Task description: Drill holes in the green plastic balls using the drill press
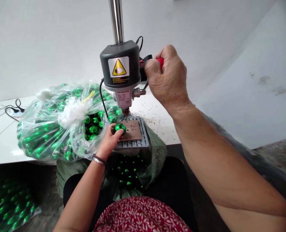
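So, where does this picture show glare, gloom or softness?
Head view: bright glints sit on the held green bauble; same head view: glare whitens a patch of tabletop, shade darkens the lower-left bag, and the smallest print on the bench drill is too soft to read.

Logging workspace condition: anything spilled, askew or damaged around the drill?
Yes, spilled: dark debris is scattered across the white tabletop right of the drill press, with more flecks on the brown plate under the bit. It stands out against the pale surface. Smudge-like marks also show on the white surface at far right.
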A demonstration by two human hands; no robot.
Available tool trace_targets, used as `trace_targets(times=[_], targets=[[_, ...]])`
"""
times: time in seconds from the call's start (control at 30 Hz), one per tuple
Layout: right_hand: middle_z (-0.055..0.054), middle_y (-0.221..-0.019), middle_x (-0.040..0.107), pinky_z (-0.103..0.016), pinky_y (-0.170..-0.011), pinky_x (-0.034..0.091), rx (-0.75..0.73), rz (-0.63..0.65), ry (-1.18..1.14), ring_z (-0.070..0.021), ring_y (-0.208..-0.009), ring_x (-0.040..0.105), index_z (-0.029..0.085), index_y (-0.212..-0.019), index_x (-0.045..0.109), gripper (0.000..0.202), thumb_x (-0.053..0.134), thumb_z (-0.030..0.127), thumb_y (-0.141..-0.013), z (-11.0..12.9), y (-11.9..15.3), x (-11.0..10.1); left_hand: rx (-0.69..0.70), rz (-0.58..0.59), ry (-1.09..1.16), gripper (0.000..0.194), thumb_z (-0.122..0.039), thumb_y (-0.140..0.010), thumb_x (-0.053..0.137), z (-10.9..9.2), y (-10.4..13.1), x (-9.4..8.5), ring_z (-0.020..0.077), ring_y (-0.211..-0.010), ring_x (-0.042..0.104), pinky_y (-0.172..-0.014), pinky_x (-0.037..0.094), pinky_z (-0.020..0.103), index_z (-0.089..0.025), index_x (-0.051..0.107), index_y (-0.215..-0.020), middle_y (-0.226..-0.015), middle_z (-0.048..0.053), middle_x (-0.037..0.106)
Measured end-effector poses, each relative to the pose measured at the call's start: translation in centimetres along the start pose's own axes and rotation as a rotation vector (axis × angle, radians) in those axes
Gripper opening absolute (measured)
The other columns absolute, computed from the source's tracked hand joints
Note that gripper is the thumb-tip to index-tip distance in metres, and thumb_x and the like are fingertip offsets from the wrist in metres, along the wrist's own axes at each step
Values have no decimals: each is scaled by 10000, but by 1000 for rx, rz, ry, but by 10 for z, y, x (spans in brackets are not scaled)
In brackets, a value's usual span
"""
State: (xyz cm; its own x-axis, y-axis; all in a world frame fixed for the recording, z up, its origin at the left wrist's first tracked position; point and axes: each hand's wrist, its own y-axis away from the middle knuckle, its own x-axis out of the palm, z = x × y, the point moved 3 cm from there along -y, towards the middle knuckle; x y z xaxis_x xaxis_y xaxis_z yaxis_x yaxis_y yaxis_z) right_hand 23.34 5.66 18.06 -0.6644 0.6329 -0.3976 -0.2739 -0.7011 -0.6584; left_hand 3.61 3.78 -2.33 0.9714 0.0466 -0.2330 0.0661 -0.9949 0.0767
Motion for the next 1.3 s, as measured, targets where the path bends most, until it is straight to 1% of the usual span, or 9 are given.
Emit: trace_targets(times=[0.1, 0.17, 0.4, 0.57, 0.7, 0.83, 1.03, 1.17, 1.3], targets=[[33, -660, 361, -248, -666, 276, 0, 5, 3, -95, -607, 299, 217, -736, 311, 202, 465, 277, -853, 0, 0, 0, -158, 67, 139, 385, -403, -814, 607, -3, -4, 4, 124, -683, 650, -481, 375, 189, -175, 531, -1115, -991, 62, 647], [30, -660, 362, -254, -671, 277, -3, 8, 7, -103, -610, 302, 220, -740, 309, 204, 462, 289, -856, 0, -1, 0, -185, 76, 142, 376, -405, -812, 617, -7, -6, 5, 115, -674, 648, -468, 363, 176, -167, 553, -1095, -1002, 67, 653], [30, -666, 395, -269, -690, 312, -1, 20, 5, -104, -610, 307, 222, -748, 318, 189, 456, 293, -855, 1, -1, -1, -111, 144, 3, 353, -375, -753, 695, -16, -12, 12, 85, -571, 588, -482, 400, 178, -146, 611, -1008, -921, 53, 675], [26, -666, 409, -261, -673, 301, 11, 29, 4, -110, -608, 306, 224, -747, 333, 185, 467, 304, -848, 1, -1, -2, -87, 123, -161, 484, -392, -769, 669, -11, -19, 15, 106, -587, 608, -518, 445, 205, -147, 574, -1176, -972, 76, 674], [29, -663, 412, -254, -670, 279, 21, 40, 6, -110, -613, 307, 223, -747, 336, 178, 459, 302, -848, 0, -2, -2, -1, 28, -342, 545, -379, -728, 711, -18, -21, 16, 182, -783, 648, -717, 512, 286, -156, 592, -1211, -1003, 89, 690], [42, -657, 386, -243, -682, 279, 19, 38, 4, -99, -608, 290, 217, -762, 347, 159, 440, 315, -845, 0, -2, -2, 81, 6, -453, 547, -329, -659, 773, -31, -19, 22, 238, -954, 634, -900, 477, 344, -169, 651, -1168, -1025, 85, 712], [45, -655, 383, -249, -680, 256, 19, 46, 1, -100, -612, 294, 216, -760, 338, 160, 444, 302, -843, 1, -1, -2, 79, 89, -433, 527, -338, -693, 750, -32, -16, 24, 203, -893, 639, -831, 486, 283, -171, 665, -1185, -965, 39, 726], [45, -653, 377, -259, -679, 261, 22, 44, -11, -101, -615, 299, 217, -755, 328, 170, 452, 283, -850, 1, -1, -2, 108, 93, -395, 443, -368, -701, 734, -25, -16, 22, 185, -843, 630, -786, 484, 262, -196, 698, -1107, -886, 7, 720], [46, -649, 376, -264, -689, 273, 18, 40, -19, -97, -620, 295, 214, -750, 330, 171, 461, 252, -854, 0, 1, -1, 116, 85, -365, 456, -369, -691, 739, -22, -18, 23, 185, -862, 631, -785, 484, 255, -187, 694, -1107, -914, 16, 724]])
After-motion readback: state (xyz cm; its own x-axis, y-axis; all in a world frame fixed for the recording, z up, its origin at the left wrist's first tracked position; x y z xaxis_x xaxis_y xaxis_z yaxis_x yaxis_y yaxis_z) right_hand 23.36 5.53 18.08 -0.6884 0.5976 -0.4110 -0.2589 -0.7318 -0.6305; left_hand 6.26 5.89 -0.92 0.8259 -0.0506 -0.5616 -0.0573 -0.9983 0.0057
